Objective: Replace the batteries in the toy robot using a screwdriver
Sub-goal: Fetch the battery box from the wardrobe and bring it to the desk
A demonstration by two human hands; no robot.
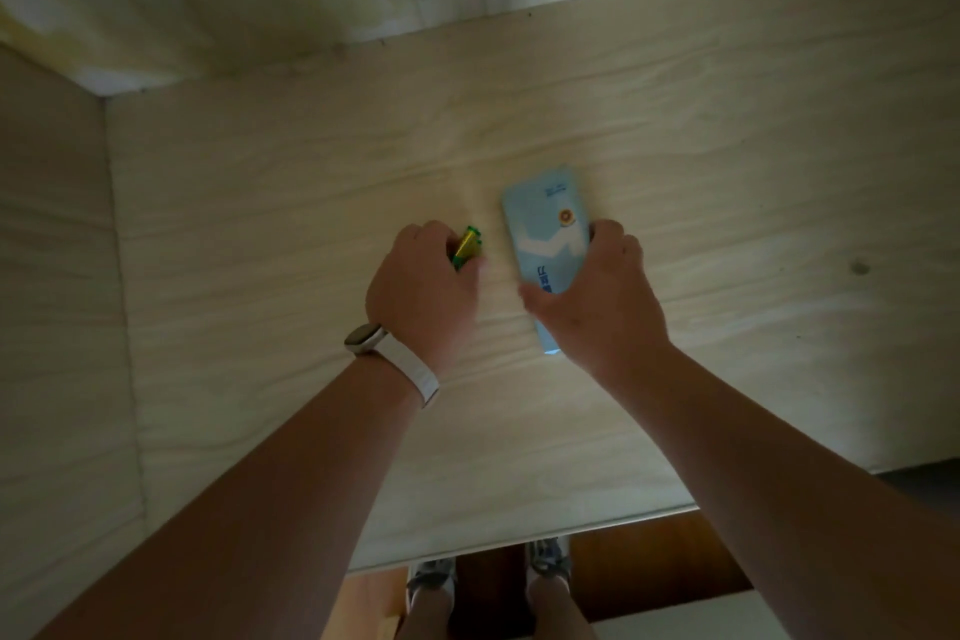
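Not much I can read from here, tbh. The light blue packet [545, 244] has big dark blue characters near its lower end, partly under the right hand [597, 296]. There's also a tiny blue line up top and a round orange badge, all too blurry. The green-yellow batteries [467, 244] show no legible label.

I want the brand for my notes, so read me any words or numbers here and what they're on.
Small dark print, far end of light blue pack: too blurred to read.
Same pack: larger blue characters near the right hand, blurred, unreadable.
Label on green-and-yellow batteries: not legible.
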